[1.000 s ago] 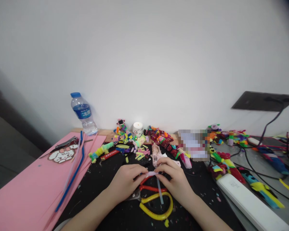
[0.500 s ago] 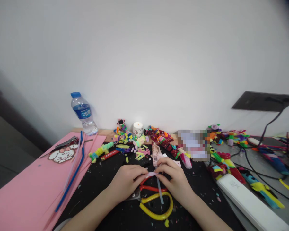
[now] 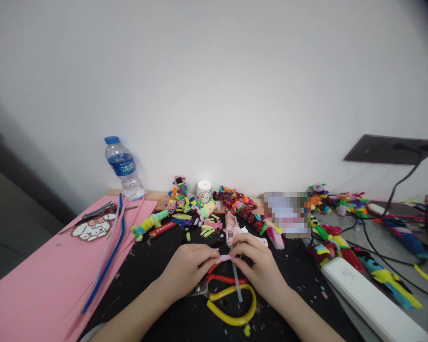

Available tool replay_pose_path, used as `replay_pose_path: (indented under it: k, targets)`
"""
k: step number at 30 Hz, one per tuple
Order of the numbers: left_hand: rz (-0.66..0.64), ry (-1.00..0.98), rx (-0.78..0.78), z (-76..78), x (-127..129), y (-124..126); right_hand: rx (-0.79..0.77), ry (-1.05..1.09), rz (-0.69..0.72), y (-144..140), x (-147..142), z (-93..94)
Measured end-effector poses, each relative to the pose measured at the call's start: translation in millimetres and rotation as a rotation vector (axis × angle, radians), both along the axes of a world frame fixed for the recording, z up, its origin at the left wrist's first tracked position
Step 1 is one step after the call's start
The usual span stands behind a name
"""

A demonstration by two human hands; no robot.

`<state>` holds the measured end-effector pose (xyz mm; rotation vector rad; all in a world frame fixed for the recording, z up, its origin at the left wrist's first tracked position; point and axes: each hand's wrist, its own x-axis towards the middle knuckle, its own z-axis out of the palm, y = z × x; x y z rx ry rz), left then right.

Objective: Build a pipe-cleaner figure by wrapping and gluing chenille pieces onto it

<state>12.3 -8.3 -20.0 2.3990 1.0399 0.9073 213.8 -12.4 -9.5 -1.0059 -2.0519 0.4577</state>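
A short pale pink fuzzy strip (image 3: 224, 258), like a piece of pipe cleaner, is stretched between my two hands above the black mat. My left hand (image 3: 192, 266) pinches its left end between thumb and fingers. On the other end, the thumb and fingertips of my right hand (image 3: 258, 263) are closed. Below the hands lies a tool with red and yellow handles (image 3: 231, 320); its working end is hidden. A translucent glue stick (image 3: 237, 284) crosses over it. Just behind my fingers rests a pink glue gun (image 3: 231, 228), partly covered by my right hand.
Pink sheets (image 3: 32, 280) at left carry scissors (image 3: 98, 211) and blue and lilac pipe cleaners (image 3: 109, 259). A water bottle (image 3: 123, 166) leans on the wall. Colourful pipe-cleaner pieces (image 3: 210, 225) and a white roll (image 3: 204, 191) line the back. At right are a white box (image 3: 371, 299) and black cables (image 3: 374, 249).
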Motion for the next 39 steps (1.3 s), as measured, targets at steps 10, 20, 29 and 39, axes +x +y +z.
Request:
replay_pose_path:
  k: [10, 20, 29, 39]
  targets:
    - [0.010, -0.008, -0.003, 2.9, 0.2, 1.3, -0.002, 0.003, -0.001, 1.0, 0.2, 0.2]
    - [0.020, -0.005, 0.001, 3.0, -0.2, -0.8, -0.049, -0.002, -0.005, 0.9, 1.5, 0.2]
    - [0.007, -0.013, 0.002, 1.2, 0.1, 1.3, -0.056, 0.010, 0.004, 0.6, 1.1, -0.2]
    - [0.020, -0.032, -0.019, 2.6, -0.3, 0.0, -0.060, -0.003, 0.005, 0.8, 0.6, 1.7]
